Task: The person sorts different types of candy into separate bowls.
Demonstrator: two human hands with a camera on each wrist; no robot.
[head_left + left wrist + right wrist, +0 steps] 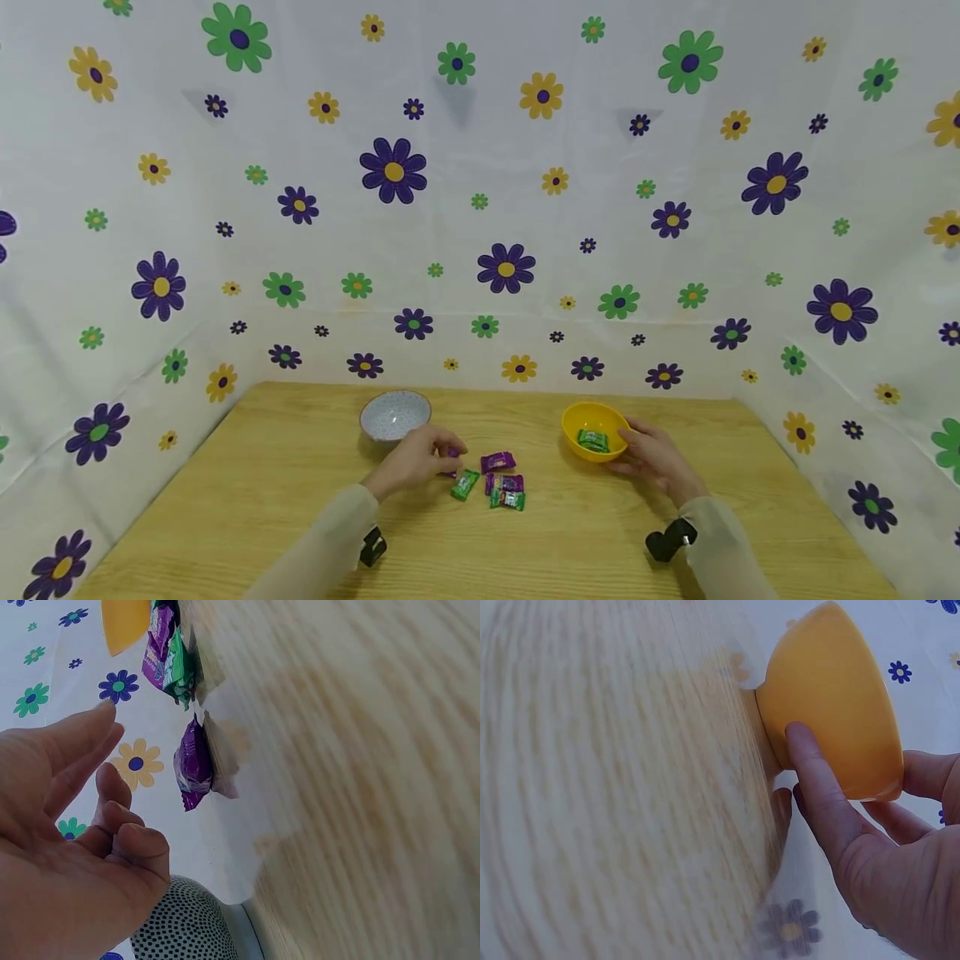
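My left hand (420, 457) hovers with loosely bent fingers over a purple-wrapped candy (453, 455), partly hidden behind it in the head view. In the left wrist view a gap shows between the fingers and that purple candy (194, 766). A green-wrapped candy (465, 484) lies just right of the hand. Several other candies, among them a purple one (498, 462) and a green one (507, 499), lie farther right. My right hand (660, 460) holds a yellow bowl (829, 705) by its right side, fingers at the rim and against the outer wall. Green candy (592, 441) sits inside the bowl.
A grey-white patterned bowl (395, 415) stands behind my left hand, close to it. The wooden table (570, 542) ends at a white flower-printed curtain (450, 225) at the back and both sides.
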